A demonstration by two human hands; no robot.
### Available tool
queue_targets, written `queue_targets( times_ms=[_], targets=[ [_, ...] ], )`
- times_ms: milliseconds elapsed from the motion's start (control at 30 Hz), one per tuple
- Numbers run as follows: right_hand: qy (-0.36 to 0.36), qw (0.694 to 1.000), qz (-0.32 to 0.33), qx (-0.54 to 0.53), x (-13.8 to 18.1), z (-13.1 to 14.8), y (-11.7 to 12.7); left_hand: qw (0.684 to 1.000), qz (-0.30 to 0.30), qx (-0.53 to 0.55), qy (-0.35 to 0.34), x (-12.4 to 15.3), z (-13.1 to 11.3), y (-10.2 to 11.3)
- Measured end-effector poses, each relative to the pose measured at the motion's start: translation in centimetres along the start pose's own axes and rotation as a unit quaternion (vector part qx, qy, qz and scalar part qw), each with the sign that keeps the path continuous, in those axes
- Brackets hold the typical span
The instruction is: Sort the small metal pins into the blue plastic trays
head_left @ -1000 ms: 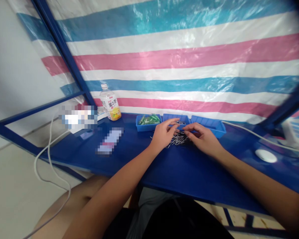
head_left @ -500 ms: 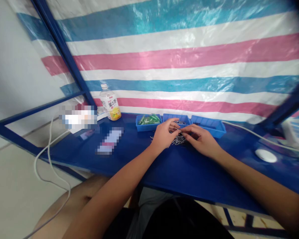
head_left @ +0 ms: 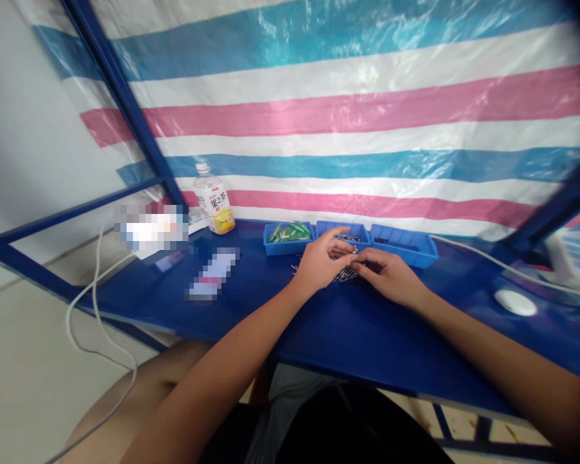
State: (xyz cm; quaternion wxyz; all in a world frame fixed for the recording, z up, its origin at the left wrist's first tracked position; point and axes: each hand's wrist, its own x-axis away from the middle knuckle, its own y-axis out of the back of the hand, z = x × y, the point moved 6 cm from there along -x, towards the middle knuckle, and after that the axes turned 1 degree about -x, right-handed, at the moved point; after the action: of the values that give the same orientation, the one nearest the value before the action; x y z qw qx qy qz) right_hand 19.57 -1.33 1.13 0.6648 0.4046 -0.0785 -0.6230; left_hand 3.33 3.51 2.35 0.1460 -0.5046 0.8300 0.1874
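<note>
My left hand (head_left: pixel 321 258) and my right hand (head_left: pixel 386 270) meet fingertip to fingertip over a heap of thin silvery metal pins (head_left: pixel 347 274) on the blue table. Both are closed in a pinch; whatever small thing lies between the fingertips is too small to name. Behind them, three blue bins stand side by side. Green pieces (head_left: pixel 294 231) fill the left bin (head_left: pixel 287 247), while slim metal parts show in the middle bin (head_left: pixel 328 227), partly covered by my left hand. The right bin (head_left: pixel 415 258) has something dark at its bottom.
A drink bottle (head_left: pixel 214 200) stands at the back left, near a blurred-out white object (head_left: pixel 157 235) and a blurred flat item (head_left: pixel 213 274). At the right lie a white mouse-like object (head_left: pixel 515 302) and a white cable (head_left: pixel 493 264). A striped sheet (head_left: pixel 319 119) hangs behind the table.
Both hands stay over the metal heap. The right hand's fingers have shifted slightly left and closer to the left hand's fingertips; bins and bottle are unmoved.
</note>
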Motion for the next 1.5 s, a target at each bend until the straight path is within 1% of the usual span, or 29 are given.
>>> queue_targets(
  times_ms=[100, 200, 333, 367, 433, 533, 633, 733, 833, 933, 1000, 1067, 1133, 1233, 1400, 1500],
  targets=[
    [-0.006, 1.000, -0.002, -0.004, 0.0, 0.1, 0.1, 1.000, 0.014, -0.002, -0.006, 0.0, -0.2, -0.2],
    [-0.015, 1.000, -0.005, -0.024, 0.0, 0.3, 0.2, 0.999, 0.012, -0.037, -0.009, 0.0, -0.3, 0.0],
    [-0.081, 0.992, -0.029, -0.089, -0.2, -0.6, 0.5, 0.990, 0.005, -0.140, -0.019, 0.0, -0.1, 0.4],
    [-0.100, 0.988, -0.034, -0.112, -0.2, -0.9, 0.5, 0.983, 0.016, -0.178, -0.033, 0.1, -0.1, 0.3],
    [-0.126, 0.979, -0.048, -0.153, -0.2, -1.6, 0.6, 0.963, 0.057, -0.255, -0.073, 0.4, -0.2, -0.2],
    [-0.141, 0.970, -0.063, -0.186, -0.3, -2.2, 0.8, 0.928, 0.119, -0.329, -0.126, 0.9, -0.3, -1.2],
    [-0.142, 0.966, -0.075, -0.202, -0.4, -2.7, 1.1, 0.908, 0.168, -0.356, -0.143, 1.3, -0.3, -2.0],
    [-0.145, 0.963, -0.081, -0.211, -0.4, -3.0, 1.4, 0.894, 0.206, -0.373, -0.138, 1.6, -0.4, -2.4],
    [-0.144, 0.970, -0.073, -0.179, -0.5, -3.0, 1.5, 0.880, 0.229, -0.393, -0.137, 1.8, -0.4, -2.6],
    [-0.128, 0.985, -0.042, -0.112, -0.9, -2.6, 1.4, 0.863, 0.250, -0.417, -0.138, 2.0, -0.3, -2.8],
    [-0.127, 0.989, -0.026, -0.071, -1.2, -2.5, 1.3, 0.857, 0.255, -0.424, -0.143, 2.0, -0.3, -2.9],
    [-0.138, 0.989, -0.037, -0.028, -1.4, -2.6, 1.5, 0.858, 0.250, -0.423, -0.150, 1.9, -0.2, -3.0],
    [-0.139, 0.988, -0.070, 0.017, -1.6, -2.7, 2.0, 0.860, 0.245, -0.419, -0.157, 1.8, -0.2, -3.0],
    [-0.108, 0.987, -0.106, 0.047, -1.5, -2.5, 2.6, 0.863, 0.243, -0.412, -0.163, 1.7, -0.1, -3.1],
    [-0.066, 0.990, -0.097, 0.078, -0.9, -1.5, 2.4, 0.867, 0.243, -0.401, -0.170, 1.6, -0.2, -3.0],
    [-0.034, 0.990, -0.075, 0.113, -0.5, -0.5, 1.9, 0.867, 0.250, -0.399, -0.165, 1.4, -0.2, -3.0]
  ],
)
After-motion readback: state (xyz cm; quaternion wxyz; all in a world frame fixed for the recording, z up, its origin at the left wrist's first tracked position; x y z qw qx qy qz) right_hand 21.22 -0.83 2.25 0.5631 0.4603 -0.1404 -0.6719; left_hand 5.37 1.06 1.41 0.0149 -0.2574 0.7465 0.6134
